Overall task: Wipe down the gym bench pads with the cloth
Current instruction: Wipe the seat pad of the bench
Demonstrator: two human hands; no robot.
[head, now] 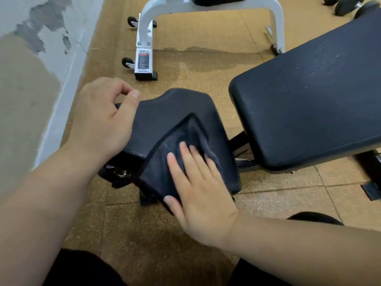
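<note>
Head view, looking down at a person's two bare arms over a black gym seat pad. A dark cloth lies on the near half of the seat pad, with its lower left corner hanging off the pad's near edge. The right hand lies flat on the cloth with fingers straight and spread, pressing it into the pad; it is not clutching the fabric. The left hand holds the seat pad's left edge, thumb on top and fingers curled, apparently steadying it.

The bare part of the seat pad lies ahead and to the left of the right hand, between the two hands. A stroke away from the body would probably cover it.

The larger back pad sits just beside the seat pad on the right, tilted upward. Its long axis runs away from the person, up and to the right. It lies to the right of the cloth, so the right hand is nearer to it, and the left hand is well apart from it.

A white frame stands on the tan floor beyond. Dumbbells lie at the top right.
</note>
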